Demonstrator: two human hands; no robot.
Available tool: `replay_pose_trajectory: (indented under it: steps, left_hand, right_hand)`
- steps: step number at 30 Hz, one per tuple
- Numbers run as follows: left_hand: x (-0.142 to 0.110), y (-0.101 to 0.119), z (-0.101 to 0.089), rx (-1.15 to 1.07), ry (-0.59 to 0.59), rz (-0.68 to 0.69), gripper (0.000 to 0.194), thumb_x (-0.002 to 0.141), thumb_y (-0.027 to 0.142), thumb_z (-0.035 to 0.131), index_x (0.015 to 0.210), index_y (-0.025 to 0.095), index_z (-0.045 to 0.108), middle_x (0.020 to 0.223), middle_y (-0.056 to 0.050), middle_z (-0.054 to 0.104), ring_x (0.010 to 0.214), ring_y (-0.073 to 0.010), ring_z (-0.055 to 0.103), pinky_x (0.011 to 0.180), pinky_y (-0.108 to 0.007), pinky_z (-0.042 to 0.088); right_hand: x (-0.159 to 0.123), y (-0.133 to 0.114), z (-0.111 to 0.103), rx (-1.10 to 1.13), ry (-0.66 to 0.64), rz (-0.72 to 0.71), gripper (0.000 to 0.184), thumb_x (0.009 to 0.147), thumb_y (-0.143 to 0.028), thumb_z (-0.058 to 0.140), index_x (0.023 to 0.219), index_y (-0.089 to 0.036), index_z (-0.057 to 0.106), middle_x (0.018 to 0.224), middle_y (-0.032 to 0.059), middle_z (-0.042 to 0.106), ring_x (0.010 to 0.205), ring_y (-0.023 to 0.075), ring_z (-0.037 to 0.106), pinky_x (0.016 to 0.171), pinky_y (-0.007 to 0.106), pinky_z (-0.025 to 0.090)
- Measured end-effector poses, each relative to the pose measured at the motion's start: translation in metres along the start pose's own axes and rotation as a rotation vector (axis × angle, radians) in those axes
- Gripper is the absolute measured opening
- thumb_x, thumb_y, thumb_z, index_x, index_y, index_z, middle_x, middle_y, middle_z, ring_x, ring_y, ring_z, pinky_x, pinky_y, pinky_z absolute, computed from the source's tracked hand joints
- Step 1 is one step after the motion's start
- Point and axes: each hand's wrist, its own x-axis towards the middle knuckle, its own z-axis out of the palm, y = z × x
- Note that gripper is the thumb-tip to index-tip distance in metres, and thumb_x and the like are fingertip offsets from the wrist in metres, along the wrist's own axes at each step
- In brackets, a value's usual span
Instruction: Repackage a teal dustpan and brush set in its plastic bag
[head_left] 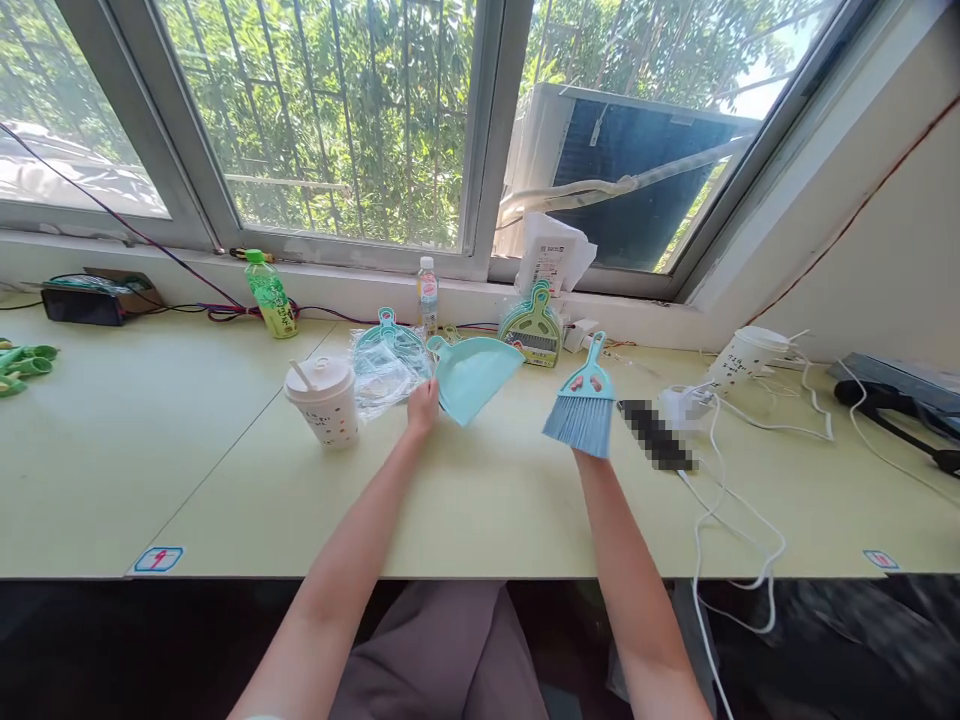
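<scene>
My left hand [422,406] is closed on the left edge of a light-blue dustpan [480,376], which is lifted over the table with its broad side to the right. My right hand [591,466] is behind a small light-blue hand brush [583,412] and holds it up, handle upward and grey-blue bristles downward. Fingertips seem to show through two openings in the brush head; the rest of that hand is hidden. Left of the dustpan lies a blue brush-and-dustpan set in clear plastic wrap [386,360]. A green set [534,328] leans by the windowsill.
A lidded paper cup [324,402] stands left of my left hand. Behind are a green bottle [271,295] and a clear bottle [428,297]. Right of the brush lie a blurred-out phone [656,436], white cables [712,500], another cup [745,360] and a black headset [892,405].
</scene>
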Motion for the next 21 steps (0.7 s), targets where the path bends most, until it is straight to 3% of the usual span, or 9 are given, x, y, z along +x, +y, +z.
replay_pose_trajectory:
  steps: [3, 7, 9, 12, 15, 18, 21]
  left_hand:
    - [0.008, -0.007, -0.020, 0.010, -0.088, 0.008, 0.041, 0.092, 0.032, 0.029, 0.054, 0.022, 0.041, 0.041, 0.001, 0.046, 0.044, -0.0154, 0.046, 0.059, -0.028, 0.036]
    - [0.006, -0.010, -0.029, 0.131, -0.203, 0.048, 0.044, 0.087, 0.033, 0.041, 0.045, 0.022, 0.040, 0.040, 0.000, 0.044, 0.048, -0.0176, 0.050, 0.061, -0.029, 0.035]
    - [0.004, -0.013, -0.029, 0.161, -0.237, 0.057, 0.047, 0.083, 0.038, 0.053, 0.040, 0.023, 0.039, 0.041, -0.002, 0.042, 0.055, -0.0211, 0.054, 0.064, -0.030, 0.037]
    - [-0.001, -0.016, -0.024, 0.122, -0.174, 0.090, 0.052, 0.073, 0.048, 0.065, 0.035, 0.024, 0.038, 0.040, -0.002, 0.035, 0.067, -0.0265, 0.057, 0.071, -0.031, 0.039]
    - [-0.005, -0.015, -0.020, 0.167, -0.112, 0.179, 0.058, 0.074, 0.057, 0.061, 0.034, 0.024, 0.036, 0.043, -0.004, 0.035, 0.070, -0.0279, 0.058, 0.072, -0.033, 0.041]
    - [-0.008, -0.012, -0.018, 0.322, -0.164, 0.243, 0.063, 0.077, 0.064, 0.052, 0.035, 0.023, 0.030, 0.044, -0.006, 0.038, 0.067, -0.0267, 0.057, 0.066, -0.032, 0.041]
    - [-0.009, -0.009, -0.017, 0.426, -0.241, 0.245, 0.062, 0.079, 0.062, 0.049, 0.038, 0.022, 0.027, 0.043, -0.006, 0.037, 0.063, -0.0254, 0.056, 0.059, -0.031, 0.038]
  right_hand:
    - [0.006, 0.008, -0.011, -0.401, 0.073, -0.060, 0.030, 0.085, -0.045, 0.044, 0.072, -0.021, 0.057, 0.082, 0.0070, 0.062, 0.085, 0.0223, 0.055, 0.074, 0.029, 0.041]
    - [0.001, 0.025, -0.012, -1.013, -0.076, -0.071, 0.031, 0.088, -0.033, 0.043, 0.078, -0.018, 0.068, 0.086, 0.0115, 0.067, 0.084, 0.0225, 0.059, 0.072, 0.029, 0.040]
    - [-0.002, 0.031, -0.010, -1.187, -0.151, -0.075, 0.027, 0.088, -0.028, 0.045, 0.088, -0.018, 0.070, 0.095, 0.0128, 0.066, 0.087, 0.0220, 0.061, 0.073, 0.030, 0.041]
    - [-0.004, 0.035, -0.009, -1.311, -0.150, -0.089, 0.028, 0.090, -0.028, 0.044, 0.100, -0.018, 0.069, 0.107, 0.0152, 0.061, 0.090, 0.0230, 0.062, 0.076, 0.033, 0.043]
    - [-0.003, 0.033, -0.009, -1.337, -0.110, -0.102, 0.034, 0.090, -0.041, 0.047, 0.100, -0.017, 0.069, 0.107, 0.0163, 0.061, 0.090, 0.0255, 0.063, 0.077, 0.037, 0.044]
    - [-0.003, 0.031, -0.010, -1.350, -0.116, -0.080, 0.041, 0.084, -0.051, 0.054, 0.098, -0.016, 0.069, 0.104, 0.0168, 0.063, 0.093, 0.0268, 0.062, 0.079, 0.037, 0.043]
    - [-0.002, 0.031, -0.009, -1.340, -0.161, -0.049, 0.038, 0.080, -0.050, 0.058, 0.095, -0.017, 0.070, 0.100, 0.0148, 0.067, 0.095, 0.0262, 0.062, 0.078, 0.035, 0.043]
